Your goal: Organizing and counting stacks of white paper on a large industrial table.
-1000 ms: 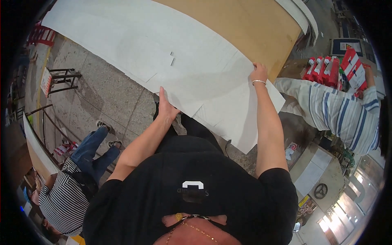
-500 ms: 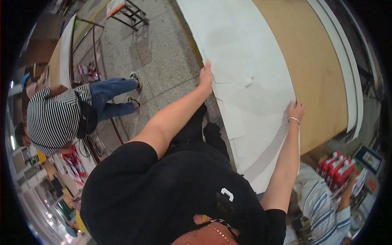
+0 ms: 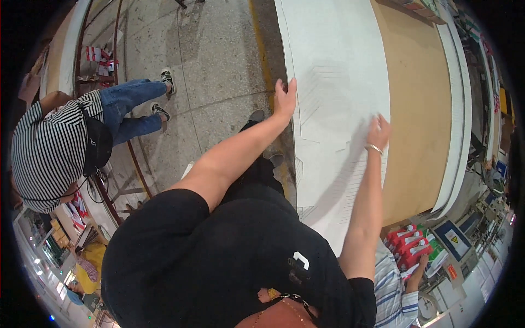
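Note:
A long white paper sheet (image 3: 333, 104) lies over the tan tabletop in front of me, marked with thin angular outlines and rows of short parallel lines. My left hand (image 3: 284, 99) is at the sheet's left edge, thumb and fingers apart, with no paper visibly pinched between them. Over the sheet's right side is my right hand (image 3: 378, 131), a bracelet on its wrist; motion smears its fingers, so whether they touch the paper is unclear.
The bare tan tabletop (image 3: 418, 109) continues to the right, with a white rolled edge (image 3: 464, 109) beyond it. A person in a striped top (image 3: 52, 147) stands at another table on the left. At lower right, another person's striped sleeve (image 3: 388, 290) is near red packages (image 3: 407, 246).
Both hands gripped the sheet's edges before; the left fingers have now spread apart and the right hand has shifted left onto the sheet. Drawn lines now show on the paper.

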`<state>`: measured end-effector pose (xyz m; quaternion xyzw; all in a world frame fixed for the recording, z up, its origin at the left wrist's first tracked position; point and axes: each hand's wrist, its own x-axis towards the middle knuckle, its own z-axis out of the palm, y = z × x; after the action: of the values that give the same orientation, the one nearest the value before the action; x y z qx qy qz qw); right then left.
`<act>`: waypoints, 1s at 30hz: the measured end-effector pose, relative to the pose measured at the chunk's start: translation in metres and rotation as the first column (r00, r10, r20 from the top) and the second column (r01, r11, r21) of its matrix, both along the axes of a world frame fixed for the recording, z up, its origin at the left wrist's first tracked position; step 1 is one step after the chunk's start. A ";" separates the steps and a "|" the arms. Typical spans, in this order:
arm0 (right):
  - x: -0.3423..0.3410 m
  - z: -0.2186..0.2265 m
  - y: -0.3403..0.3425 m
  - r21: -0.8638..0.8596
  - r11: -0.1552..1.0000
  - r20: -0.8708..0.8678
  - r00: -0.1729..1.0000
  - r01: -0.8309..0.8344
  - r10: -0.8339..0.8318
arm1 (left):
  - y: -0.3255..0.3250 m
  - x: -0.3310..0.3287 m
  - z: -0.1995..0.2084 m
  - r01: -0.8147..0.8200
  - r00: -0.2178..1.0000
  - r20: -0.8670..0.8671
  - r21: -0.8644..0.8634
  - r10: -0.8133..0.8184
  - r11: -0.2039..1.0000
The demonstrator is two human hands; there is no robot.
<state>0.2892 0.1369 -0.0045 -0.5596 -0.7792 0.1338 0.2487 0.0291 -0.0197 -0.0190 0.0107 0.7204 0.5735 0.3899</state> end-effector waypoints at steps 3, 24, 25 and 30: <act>-0.092 0.001 0.006 -0.215 0.973 -0.081 0.994 -0.089 0.073 | 0.035 -0.024 0.007 0.015 0.988 -0.155 -0.025 -0.018 1.000; -0.259 0.005 0.084 -0.260 0.955 -0.048 0.986 0.144 -0.162 | 0.116 -0.126 0.010 0.124 0.975 -0.174 -0.089 -0.138 0.988; -0.265 0.003 0.089 -0.278 0.952 -0.051 0.987 0.132 -0.151 | 0.118 -0.132 0.009 0.123 0.970 -0.202 -0.074 -0.135 0.990; -0.291 0.002 0.118 -0.296 0.952 -0.002 0.997 0.078 -0.082 | 0.144 -0.152 0.008 0.088 0.959 -0.262 -0.098 -0.111 0.991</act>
<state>-0.0020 0.2551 -0.0022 -0.6208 -0.7251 0.2428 0.1729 -0.1227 0.1240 -0.0111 0.1073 0.7889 0.5151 0.3175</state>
